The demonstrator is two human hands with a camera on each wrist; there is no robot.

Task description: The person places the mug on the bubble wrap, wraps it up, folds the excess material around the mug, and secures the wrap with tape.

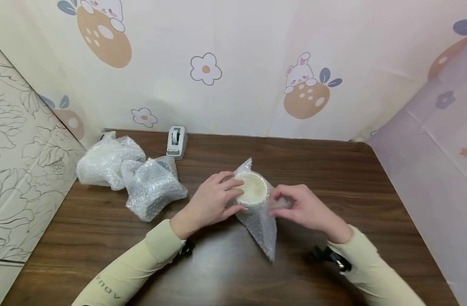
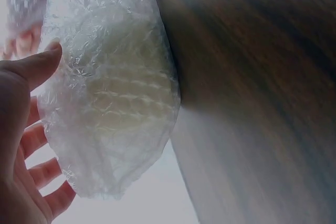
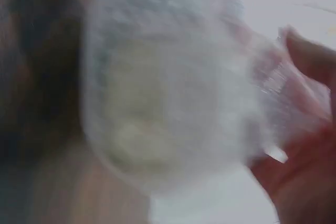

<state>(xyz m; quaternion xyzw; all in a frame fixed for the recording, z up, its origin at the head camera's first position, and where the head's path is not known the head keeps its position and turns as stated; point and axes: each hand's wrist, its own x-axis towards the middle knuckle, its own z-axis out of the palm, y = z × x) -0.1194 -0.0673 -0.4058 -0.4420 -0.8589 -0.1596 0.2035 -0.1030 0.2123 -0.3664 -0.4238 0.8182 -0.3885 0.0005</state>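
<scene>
A pale round container [image 1: 255, 189] stands on the table inside a sheet of bubble wrap [image 1: 261, 227], its circular end facing up. My left hand [image 1: 218, 197] holds it from the left, fingertips over the rim and thumb near the front. In the left wrist view the thumb and fingers curve along the bubble wrap [image 2: 110, 150]. On the other side my right hand [image 1: 300, 208] pinches a loose flap of the wrap between thumb and fingers. The right wrist view is blurred, with the wrapped container [image 3: 142, 108] beside the palm. One pointed corner of wrap hangs toward me.
Two bundles in bubble wrap, one at the back left [image 1: 107, 161] and one closer [image 1: 153, 189], lie left of my hands. A white tape dispenser [image 1: 176, 142] stands by the back wall. Brown wooden tabletop [image 1: 333, 165] extends to the right.
</scene>
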